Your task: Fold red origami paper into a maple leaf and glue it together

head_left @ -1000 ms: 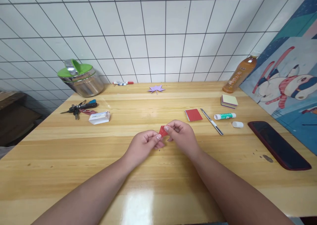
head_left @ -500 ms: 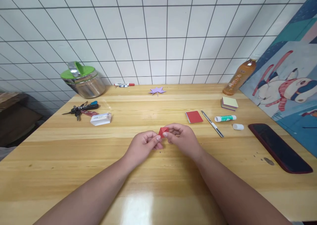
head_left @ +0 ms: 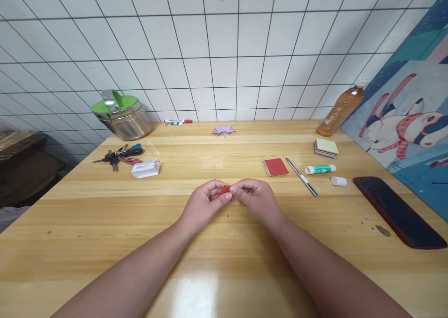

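A small folded piece of red paper (head_left: 223, 190) is pinched between my two hands, a little above the wooden table (head_left: 224, 271). My left hand (head_left: 206, 200) grips its left part, thumb in front and fingers behind. On the paper's right end, the thumb and forefinger of my right hand (head_left: 257, 197) are closed. Fingertips cover much of the paper, so its full shape is hidden. Just beyond my right hand lies a stack of square paper (head_left: 276, 166) with a red sheet on top, beside a slim craft knife (head_left: 301, 176).
At the right are a glue stick (head_left: 320, 169), its white cap (head_left: 339, 181), a paper pad (head_left: 326, 147), a phone (head_left: 399, 213) and a drink bottle (head_left: 341, 110). Farther back lies a purple paper leaf (head_left: 224, 130). Keys (head_left: 119, 155), a small box (head_left: 146, 169), markers (head_left: 178, 121) and a steel pot (head_left: 128, 122) stand leftward.
The red paper has turned and now shows a narrower shape, more covered by my fingers. My left fingers have curled up behind it. The whole view has shifted slightly.
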The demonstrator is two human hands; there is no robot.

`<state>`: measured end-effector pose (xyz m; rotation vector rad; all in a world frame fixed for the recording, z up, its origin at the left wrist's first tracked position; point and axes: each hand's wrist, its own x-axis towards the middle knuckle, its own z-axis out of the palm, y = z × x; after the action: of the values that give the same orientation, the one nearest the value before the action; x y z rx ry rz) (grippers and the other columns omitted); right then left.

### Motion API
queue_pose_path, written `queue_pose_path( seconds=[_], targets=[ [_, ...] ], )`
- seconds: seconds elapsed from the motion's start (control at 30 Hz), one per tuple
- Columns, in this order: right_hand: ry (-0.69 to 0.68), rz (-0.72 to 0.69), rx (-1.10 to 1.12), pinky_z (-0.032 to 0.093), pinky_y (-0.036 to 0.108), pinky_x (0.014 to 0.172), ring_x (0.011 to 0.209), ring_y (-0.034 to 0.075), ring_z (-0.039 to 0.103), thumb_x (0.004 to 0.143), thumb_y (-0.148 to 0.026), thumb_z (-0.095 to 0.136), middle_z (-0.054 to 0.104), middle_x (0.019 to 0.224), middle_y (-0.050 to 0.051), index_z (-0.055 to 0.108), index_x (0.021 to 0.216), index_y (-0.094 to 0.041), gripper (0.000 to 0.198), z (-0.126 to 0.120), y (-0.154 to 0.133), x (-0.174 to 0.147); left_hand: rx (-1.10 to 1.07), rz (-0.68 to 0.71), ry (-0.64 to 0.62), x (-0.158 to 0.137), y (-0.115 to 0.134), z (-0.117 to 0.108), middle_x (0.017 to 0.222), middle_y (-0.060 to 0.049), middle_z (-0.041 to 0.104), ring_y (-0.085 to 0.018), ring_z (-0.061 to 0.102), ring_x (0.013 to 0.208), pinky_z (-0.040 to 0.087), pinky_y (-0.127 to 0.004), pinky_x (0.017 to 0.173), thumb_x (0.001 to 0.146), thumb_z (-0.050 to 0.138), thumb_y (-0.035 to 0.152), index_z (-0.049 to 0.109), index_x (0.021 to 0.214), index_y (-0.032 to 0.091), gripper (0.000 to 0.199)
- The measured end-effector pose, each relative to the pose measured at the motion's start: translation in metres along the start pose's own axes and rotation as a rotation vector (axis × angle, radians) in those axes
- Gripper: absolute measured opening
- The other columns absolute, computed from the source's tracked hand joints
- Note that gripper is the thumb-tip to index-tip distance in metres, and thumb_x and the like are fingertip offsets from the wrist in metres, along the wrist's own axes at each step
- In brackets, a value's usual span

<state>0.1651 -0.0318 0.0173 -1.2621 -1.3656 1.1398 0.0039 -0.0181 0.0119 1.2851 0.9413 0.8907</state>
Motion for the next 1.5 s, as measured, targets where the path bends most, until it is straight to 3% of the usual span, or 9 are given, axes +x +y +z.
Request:
queue_pose_path(
  seconds=[0.13, 0.33, 0.5, 0.63, 0.77, 0.97, 1.13, 1.37, 1.5],
  targets=[
    [0.002, 0.056, -0.007, 0.043, 0.023, 0.05, 0.047, 0.012, 0.052, 0.08, -0.043, 0.055, 0.054, 0.049, -0.003, 0.064, 0.072, -0.018, 0.027, 0.003, 0.004, 0.0, -0.086, -0.067, 0.096, 0.001, -0.001, -0.001, 0.069, -0.002, 0.068, -0.013, 0.061, 0.064, 0.047, -0.025, 0.066, 0.066, 0.075, 0.034, 0.061, 0.073, 0.015, 0.025],
    [-0.075, 0.077, 0.056, 0.044, 0.022, 0.05, 0.046, 0.011, 0.051, 0.084, -0.045, 0.048, 0.053, 0.048, -0.003, 0.06, 0.073, -0.017, 0.032, 0.002, 0.005, 0.001, -0.227, -0.059, 0.066, 0.0, -0.002, -0.006, 0.07, -0.001, 0.068, -0.012, 0.06, 0.064, 0.046, -0.024, 0.066, 0.071, 0.072, 0.029, 0.063, 0.078, 0.015, 0.018],
    [-0.074, 0.121, 0.092, 0.048, 0.022, 0.049, 0.054, 0.009, 0.054, 0.085, -0.044, 0.045, 0.064, 0.084, 0.003, 0.062, 0.099, -0.019, 0.033, 0.0, 0.002, 0.0, -0.252, -0.098, 0.078, 0.0, -0.001, -0.007, 0.07, -0.001, 0.067, -0.012, 0.06, 0.064, 0.047, -0.025, 0.067, 0.07, 0.072, 0.028, 0.063, 0.08, 0.015, 0.019],
    [-0.034, -0.079, -0.141, 0.05, 0.023, 0.056, 0.068, 0.012, 0.059, 0.076, -0.033, 0.062, 0.063, 0.1, 0.004, 0.052, 0.124, -0.026, 0.049, -0.001, 0.001, -0.003, -0.141, -0.067, 0.054, -0.001, 0.004, -0.005, 0.064, -0.001, 0.063, -0.012, 0.058, 0.06, 0.045, -0.025, 0.062, 0.071, 0.07, 0.031, 0.061, 0.077, 0.014, 0.02],
    [0.033, -0.218, -0.367, 0.05, 0.026, 0.063, 0.071, 0.013, 0.059, 0.075, -0.019, 0.06, 0.065, 0.09, 0.002, 0.059, 0.117, -0.027, 0.042, 0.002, 0.005, -0.004, -0.022, -0.016, 0.039, -0.004, 0.005, -0.001, 0.068, 0.0, 0.065, -0.013, 0.059, 0.064, 0.045, -0.026, 0.067, 0.071, 0.07, 0.033, 0.059, 0.074, 0.016, 0.021],
    [0.034, -0.252, -0.338, 0.049, 0.025, 0.065, 0.074, 0.014, 0.061, 0.081, -0.022, 0.055, 0.069, 0.09, 0.002, 0.066, 0.104, -0.025, 0.025, 0.004, 0.004, -0.005, 0.08, 0.076, 0.068, -0.003, -0.002, 0.002, 0.069, 0.001, 0.064, -0.013, 0.058, 0.067, 0.045, -0.024, 0.066, 0.074, 0.069, 0.033, 0.064, 0.087, 0.016, 0.022],
    [-0.06, -0.231, -0.269, 0.051, 0.026, 0.065, 0.068, 0.013, 0.062, 0.09, -0.031, 0.044, 0.069, 0.088, 0.002, 0.063, 0.113, -0.026, 0.03, 0.003, 0.005, -0.006, 0.064, 0.085, 0.111, -0.001, -0.001, -0.001, 0.078, -0.002, 0.068, -0.015, 0.06, 0.074, 0.046, -0.027, 0.072, 0.074, 0.068, 0.036, 0.066, 0.084, 0.016, 0.022],
    [0.002, -0.222, -0.274, 0.05, 0.024, 0.06, 0.059, 0.01, 0.06, 0.087, -0.023, 0.047, 0.068, 0.08, 0.0, 0.058, 0.118, -0.025, 0.033, 0.003, 0.011, -0.003, -0.016, 0.034, 0.079, -0.002, 0.002, 0.0, 0.068, 0.0, 0.064, -0.013, 0.057, 0.064, 0.045, -0.025, 0.065, 0.074, 0.067, 0.039, 0.062, 0.079, 0.015, 0.024],
    [0.01, -0.331, -0.437, 0.051, 0.027, 0.072, 0.078, 0.013, 0.065, 0.086, -0.02, 0.046, 0.071, 0.095, 0.001, 0.06, 0.116, -0.026, 0.033, 0.001, 0.007, -0.006, -0.015, 0.022, 0.059, -0.002, 0.001, 0.001, 0.068, -0.002, 0.065, -0.013, 0.058, 0.065, 0.045, -0.026, 0.066, 0.072, 0.069, 0.039, 0.063, 0.08, 0.014, 0.026]
  ],
)
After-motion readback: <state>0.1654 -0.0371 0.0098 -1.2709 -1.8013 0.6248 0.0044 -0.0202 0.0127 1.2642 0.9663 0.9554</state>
